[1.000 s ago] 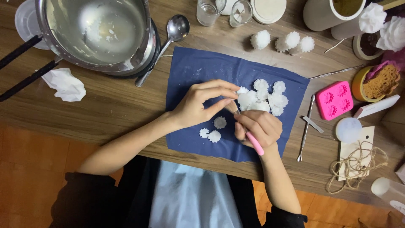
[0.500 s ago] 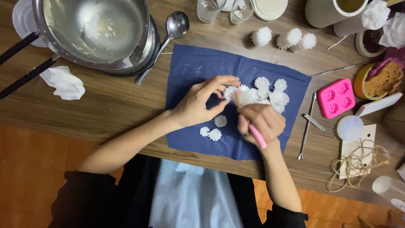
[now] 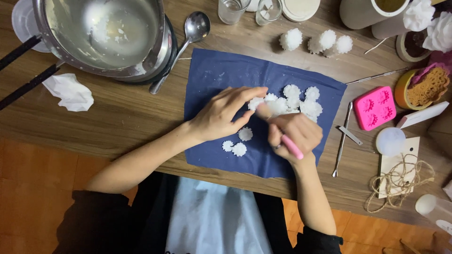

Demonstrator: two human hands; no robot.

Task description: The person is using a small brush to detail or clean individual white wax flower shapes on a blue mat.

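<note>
- We see the right hand [image 3: 294, 134] closed around a pink tool [image 3: 293, 147], its pink end poking out toward 5 o'clock; the working tip is hidden by the fingers.
- The left hand [image 3: 221, 115] lies just at 9 o'clock of it, fingers curled, fingertips pinching at a small white flower piece [image 3: 256, 104]; we cannot tell how firmly they grip it.
- Both hands rest over a dark blue cloth [image 3: 212, 75] spread on the wooden table [image 3: 117, 117].
- Three small flat white flowers [image 3: 238, 141] lie at 6 o'clock of the left hand, near the cloth's front edge, which sits close to the table's near edge.
- A cluster of white flowers [image 3: 301, 101] sits at 12 o'clock of the right hand, touching one another.
- At 3 o'clock of the right hand, off the cloth's edge, lie thin metal tools [image 3: 343, 136], then a pink mould [image 3: 375, 107] and a coil of twine [image 3: 398, 181].
- At 9 o'clock, open bare table runs out to a crumpled white tissue [image 3: 69, 91].
- Toward 11 o'clock a metal bowl [image 3: 101, 33] stands with a spoon [image 3: 186, 40] beside it, reaching the cloth's far corner.
- At 1 o'clock, beyond the cloth's far edge, three fuller white flowers [image 3: 320, 41] stand on the wood, with glass jars [image 3: 247, 9] farther off.
</note>
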